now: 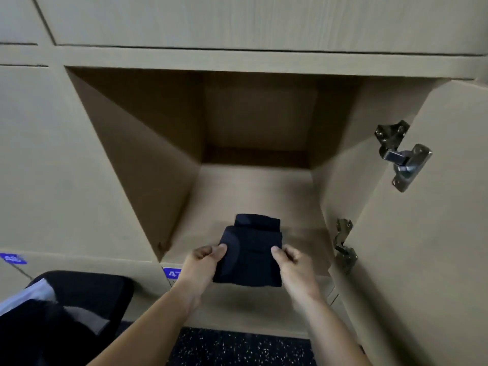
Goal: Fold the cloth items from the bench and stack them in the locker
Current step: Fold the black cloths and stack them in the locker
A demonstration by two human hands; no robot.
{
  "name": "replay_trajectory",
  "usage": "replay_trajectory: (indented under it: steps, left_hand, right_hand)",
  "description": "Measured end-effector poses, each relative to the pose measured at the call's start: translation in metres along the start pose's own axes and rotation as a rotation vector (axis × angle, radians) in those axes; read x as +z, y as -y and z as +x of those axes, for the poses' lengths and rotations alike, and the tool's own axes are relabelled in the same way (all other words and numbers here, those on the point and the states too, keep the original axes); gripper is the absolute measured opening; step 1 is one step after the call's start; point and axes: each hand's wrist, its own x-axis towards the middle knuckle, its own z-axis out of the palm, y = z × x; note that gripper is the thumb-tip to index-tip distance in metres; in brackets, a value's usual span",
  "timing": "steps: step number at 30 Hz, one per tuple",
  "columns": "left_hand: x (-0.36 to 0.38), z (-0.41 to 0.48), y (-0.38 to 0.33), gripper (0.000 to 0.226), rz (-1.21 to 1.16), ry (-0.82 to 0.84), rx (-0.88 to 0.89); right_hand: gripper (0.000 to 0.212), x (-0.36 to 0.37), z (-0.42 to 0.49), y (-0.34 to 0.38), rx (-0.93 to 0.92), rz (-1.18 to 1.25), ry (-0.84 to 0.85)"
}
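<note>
Both hands are busy: my left hand and right hand each pinch a side edge of the folded dark cloth, thumbs on top, at the front of the open locker. A second dark fold sits deeper inside the locker, touching the cloth. I judge this the stacking step; next I must set the cloth down squarely and release without disturbing its folds.

1. Left forearm and right forearm are both bare all the way down to the bottom edge of the shot, wrists included.
2. Left grip and right grip are just plain bare hands.
3. Thumbnails look trimmed short, I think, but it's pretty blurry there.
</note>
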Motion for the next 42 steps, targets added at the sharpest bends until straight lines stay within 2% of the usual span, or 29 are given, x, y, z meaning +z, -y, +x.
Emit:
replay_trajectory:
  steps: [3, 6, 11, 16, 19, 22, 25, 27, 30, 32, 34, 38, 42]
  left_hand:
    - [0.005, 0.046, 0.001, 0.027, 0.048, 0.007, 0.055]
    - [0.019, 0.081, -0.002, 0.021, 0.088, -0.005, 0.11]
    - [0.035, 0.113, 0.0, 0.012, 0.084, -0.033, 0.153]
    - [0.041, 0.126, 0.016, 0.009, 0.141, -0.063, 0.202]
    - [0.039, 0.13, 0.024, 0.012, 0.214, -0.103, 0.208]
    - [0.039, 0.132, 0.026, 0.03, 0.287, -0.147, 0.226]
    - [0.037, 0.124, 0.024, 0.039, 0.419, -0.138, 0.314]
    - [0.034, 0.116, 0.023, 0.039, 0.615, -0.15, 0.537]
    - [0.034, 0.114, 0.028, 0.058, 0.935, -0.064, 0.736]
    - [0.036, 0.113, 0.031, 0.058, 1.056, 0.011, 0.698]
    - [0.036, 0.116, 0.038, 0.052, 1.1, 0.05, 0.653]
    - [0.035, 0.117, 0.046, 0.053, 1.099, 0.089, 0.613]
    - [0.032, 0.113, 0.041, 0.055, 1.037, 0.072, 0.607]
  right_hand:
    - [0.035, -0.005, 0.037, 0.015, -0.041, -0.043, -0.04]
    - [0.006, -0.002, 0.07, 0.022, -0.115, -0.122, -0.069]
    - [0.016, 0.005, 0.113, 0.007, -0.085, -0.106, -0.144]
    - [0.015, 0.006, 0.124, -0.015, -0.089, -0.11, -0.158]
    - [0.017, 0.01, 0.127, -0.025, -0.132, -0.141, -0.179]
    - [0.024, 0.012, 0.125, -0.028, -0.158, -0.196, -0.218]
    - [0.032, 0.011, 0.116, -0.029, -0.314, -0.394, -0.302]
    - [0.033, 0.011, 0.109, -0.031, -0.531, -0.602, -0.343]
    - [0.042, 0.013, 0.104, -0.037, -0.704, -0.796, -0.256]
    - [0.056, 0.014, 0.102, -0.041, -0.645, -0.795, -0.164]
    - [0.06, 0.013, 0.101, -0.043, -0.544, -0.769, -0.122]
    - [0.058, 0.014, 0.097, -0.045, -0.507, -0.721, -0.14]
    - [0.045, 0.012, 0.096, -0.041, -0.494, -0.738, -0.127]
